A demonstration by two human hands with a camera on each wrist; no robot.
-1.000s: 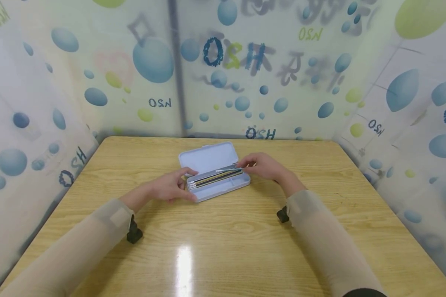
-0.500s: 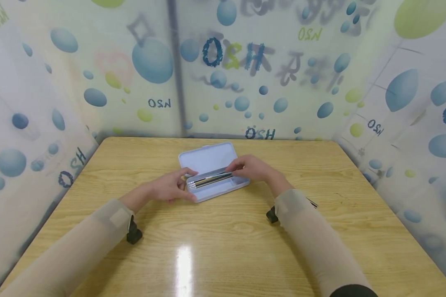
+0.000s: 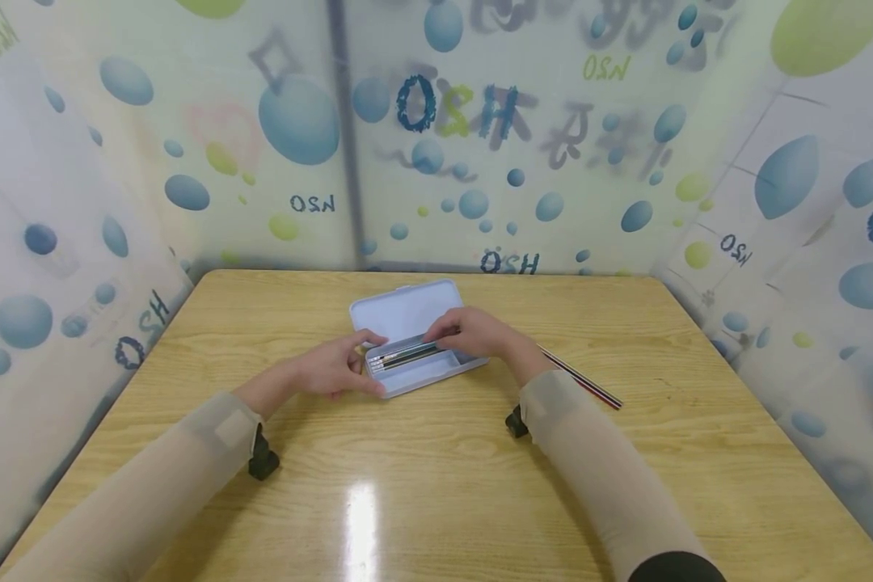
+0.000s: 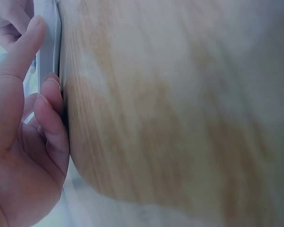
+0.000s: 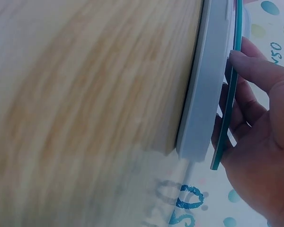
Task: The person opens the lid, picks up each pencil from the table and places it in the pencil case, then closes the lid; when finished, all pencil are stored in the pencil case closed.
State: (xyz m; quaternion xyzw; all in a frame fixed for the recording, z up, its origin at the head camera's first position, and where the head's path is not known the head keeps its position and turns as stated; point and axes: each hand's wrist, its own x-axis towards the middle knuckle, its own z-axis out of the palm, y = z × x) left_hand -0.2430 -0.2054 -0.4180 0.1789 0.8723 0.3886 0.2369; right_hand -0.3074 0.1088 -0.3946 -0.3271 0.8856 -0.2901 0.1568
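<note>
A pale blue pencil case (image 3: 422, 380) lies on the table, its lid (image 3: 407, 309) tipped back. My left hand (image 3: 331, 366) grips the case's left end, thumb at the near corner and index finger at the far side. Several dark and yellow-striped pencils (image 3: 407, 356) lie lengthwise inside the case. Above the case's right half, my right hand (image 3: 480, 333) pinches a teal pencil (image 5: 233, 94) between thumb and fingers. In the right wrist view the teal pencil runs along the case wall (image 5: 206, 94), its end jutting past the case's end. The right hand hides part of the pencils.
More striped pencils (image 3: 582, 377), one with red on it, lie on the wooden table (image 3: 436, 485) beside the right forearm. Patterned walls (image 3: 436, 162) stand behind the table and at both sides.
My right hand has moved left and slightly nearer over the case, bringing the teal pencil along. The pencils on the table have come into view from behind the right forearm. My left hand stays put.
</note>
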